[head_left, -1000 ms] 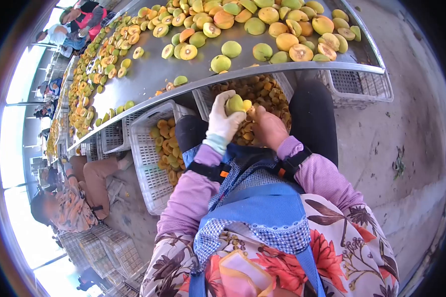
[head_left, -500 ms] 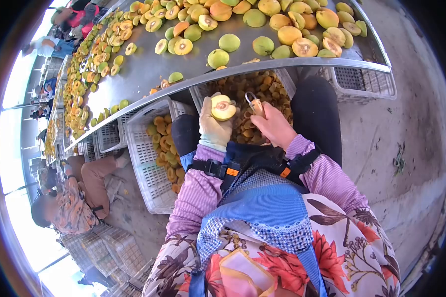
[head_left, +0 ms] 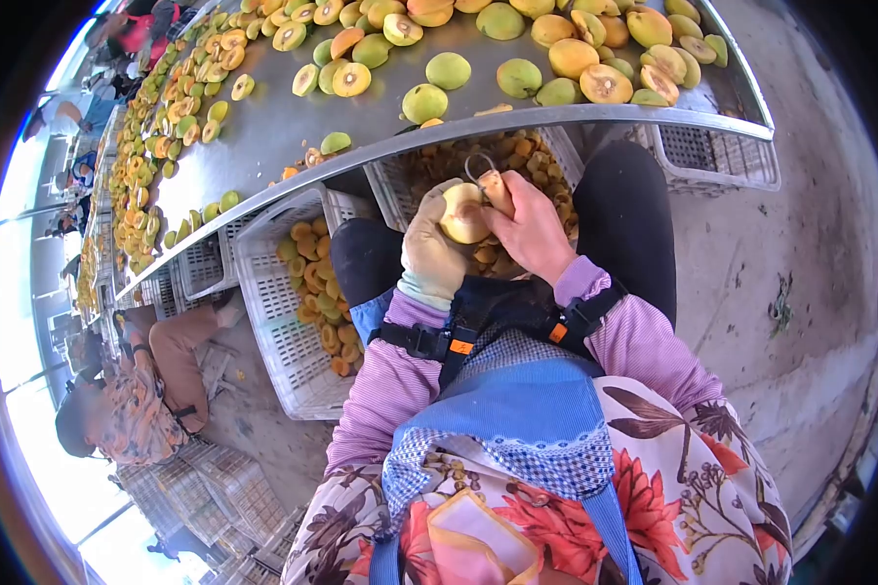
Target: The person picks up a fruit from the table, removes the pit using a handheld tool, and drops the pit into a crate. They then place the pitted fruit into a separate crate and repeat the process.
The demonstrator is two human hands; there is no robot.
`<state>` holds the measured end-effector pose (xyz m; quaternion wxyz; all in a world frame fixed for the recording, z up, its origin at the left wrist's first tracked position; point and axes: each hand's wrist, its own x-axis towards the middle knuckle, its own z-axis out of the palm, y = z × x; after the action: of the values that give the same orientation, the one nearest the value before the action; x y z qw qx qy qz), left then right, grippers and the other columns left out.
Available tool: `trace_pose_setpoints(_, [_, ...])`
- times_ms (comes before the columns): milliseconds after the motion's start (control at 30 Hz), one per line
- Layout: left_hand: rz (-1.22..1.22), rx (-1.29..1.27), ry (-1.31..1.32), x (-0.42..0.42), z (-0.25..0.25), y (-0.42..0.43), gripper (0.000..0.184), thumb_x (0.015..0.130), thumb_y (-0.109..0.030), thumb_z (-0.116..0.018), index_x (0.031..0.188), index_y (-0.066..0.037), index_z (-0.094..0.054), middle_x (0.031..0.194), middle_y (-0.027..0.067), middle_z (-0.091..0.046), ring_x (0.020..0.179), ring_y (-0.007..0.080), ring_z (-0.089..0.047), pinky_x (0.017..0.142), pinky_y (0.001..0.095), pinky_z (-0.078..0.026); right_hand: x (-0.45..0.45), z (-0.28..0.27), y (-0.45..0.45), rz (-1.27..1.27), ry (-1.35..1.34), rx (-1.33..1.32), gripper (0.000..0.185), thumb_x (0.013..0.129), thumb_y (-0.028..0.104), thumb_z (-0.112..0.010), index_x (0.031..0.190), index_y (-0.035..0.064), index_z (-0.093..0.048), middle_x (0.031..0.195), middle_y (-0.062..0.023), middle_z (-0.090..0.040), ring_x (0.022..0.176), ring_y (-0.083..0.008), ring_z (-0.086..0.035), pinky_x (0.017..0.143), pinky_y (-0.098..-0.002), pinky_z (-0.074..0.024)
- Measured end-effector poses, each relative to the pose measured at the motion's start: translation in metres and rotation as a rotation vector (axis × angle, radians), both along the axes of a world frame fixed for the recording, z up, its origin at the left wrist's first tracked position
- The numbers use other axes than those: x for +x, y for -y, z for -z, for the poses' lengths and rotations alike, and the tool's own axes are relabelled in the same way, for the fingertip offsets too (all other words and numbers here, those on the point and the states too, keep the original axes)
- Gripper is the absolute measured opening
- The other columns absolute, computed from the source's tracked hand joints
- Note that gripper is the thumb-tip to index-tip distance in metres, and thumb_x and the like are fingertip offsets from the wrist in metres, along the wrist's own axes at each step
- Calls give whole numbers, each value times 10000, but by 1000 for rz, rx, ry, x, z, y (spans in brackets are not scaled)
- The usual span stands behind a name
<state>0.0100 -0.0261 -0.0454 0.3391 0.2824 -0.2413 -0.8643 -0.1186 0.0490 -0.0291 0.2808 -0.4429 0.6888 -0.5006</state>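
My gloved left hand (head_left: pixel 431 252) is closed around a pale yellow peach half (head_left: pixel 461 216), its cut face turned toward my right hand. My bare right hand (head_left: pixel 537 232) grips a pitting knife (head_left: pixel 498 192) with a wooden handle and a curved metal loop at its end. The loop points up and away from me, above the fruit. The right thumb presses on or close to the cut face and partly hides it. Both hands meet over a crate (head_left: pixel 388 195) of cut peach pieces (head_left: pixel 517 151), in front of the table edge.
A metal table (head_left: pixel 263 127) spreads across the top, bearing many green and orange peach halves (head_left: pixel 449 70). At the left stands a white crate (head_left: pixel 268 283) with peach halves. Another crate (head_left: pixel 741 171) sits under the table's right end. A seated person (head_left: pixel 132 419) is at far left.
My hands have come together. The right thumb and knife handle moved left onto the peach half, and the loop now points up. The fruit shifted slightly right and tilted.
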Motion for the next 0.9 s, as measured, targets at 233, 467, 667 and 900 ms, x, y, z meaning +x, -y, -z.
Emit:
trace_pose_setpoints(233, [136, -111, -53, 13, -25, -11, 366, 963, -154, -398, 1305, -22, -389, 1187, 116, -524, 1063, 229, -539, 945, 379, -434, -6, -7, -1, -109, 304, 93, 259, 743, 93, -609, 948, -5, -484, 870, -212, -561, 815, -361, -546, 750, -379, -439])
trace_pose_setpoints(467, [238, -229, 189, 18, -22, -16, 383, 953, -196, -494, 1282, -12, -423, 1170, 79, -535, 1020, 170, -539, 913, 308, -441, 5, 4, -9, -128, 130, 142, 332, 717, 89, -614, 999, -12, -470, 867, -186, -570, 835, -305, -578, 747, -378, -448])
trace_pose_setpoints(667, [-52, 13, -15, 14, -9, -9, 420, 808, -90, -604, 1202, -18, -478, 1080, 130, -552, 963, 266, -556, 880, 392, -462, -5, -13, -28, -399, 326, 424, 351, 773, 180, -563, 1019, -42, -448, 851, -244, -584, 708, -363, -601, 643, -399, -486])
trace_pose_setpoints(900, [-251, 162, 52, 7, -6, -11, 377, 894, -333, -479, 1072, -9, -550, 1015, 188, -610, 922, 339, -582, 864, 461, -465, 19, -1, -34, -303, 18, 231, 401, 862, 258, -553, 1057, -58, -401, 887, -312, -580, 864, -447, -568, 765, -474, -445])
